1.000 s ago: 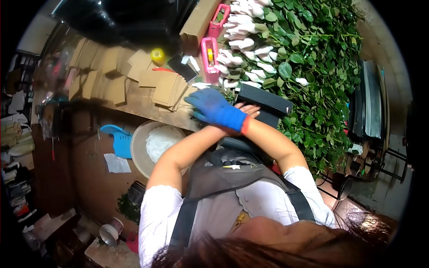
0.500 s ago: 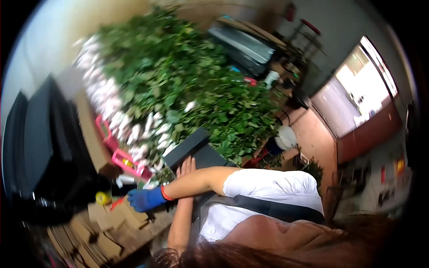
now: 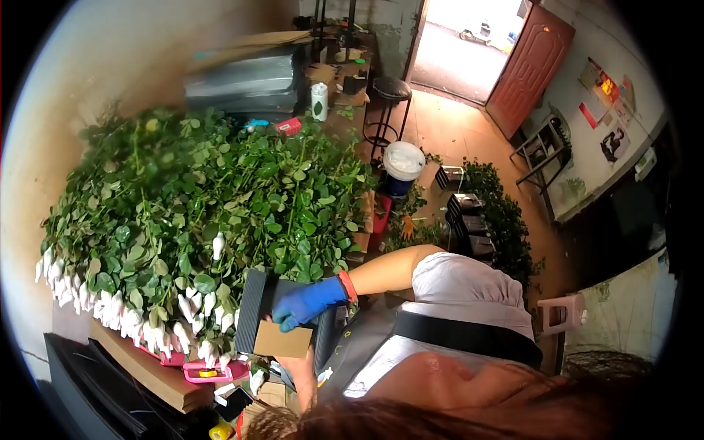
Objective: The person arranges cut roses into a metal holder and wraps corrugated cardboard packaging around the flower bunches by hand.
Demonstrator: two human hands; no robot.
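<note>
My right hand (image 3: pixel 299 306), in a blue glove with a red cuff, has its fingers curled at the upper edge of a small brown cardboard piece (image 3: pixel 283 342). The cardboard lies over a dark sheet (image 3: pixel 277 290) with a ribbed black strip (image 3: pixel 251 312) along its left side. My bare left hand (image 3: pixel 299 370) is below the cardboard, its fingers mostly hidden by it. Just beyond is a big heap of leafy rose stems (image 3: pixel 213 198), with several blooms in white sleeves (image 3: pixel 117 312) along the near edge.
A pink basket (image 3: pixel 213 372) and a yellow tape roll (image 3: pixel 220 430) are near the lower left. Black sheets (image 3: pixel 95 381) stand beside them. A white bucket (image 3: pixel 403 161), a round stool (image 3: pixel 391 89) and more greenery (image 3: pixel 499 213) are to the right, with an open door (image 3: pixel 529 70) behind.
The view has turned. My right hand has moved from the cardboard pile to the dark sheet and now holds a cardboard piece. My left hand, earlier flat on the sheet, is now mostly covered.
</note>
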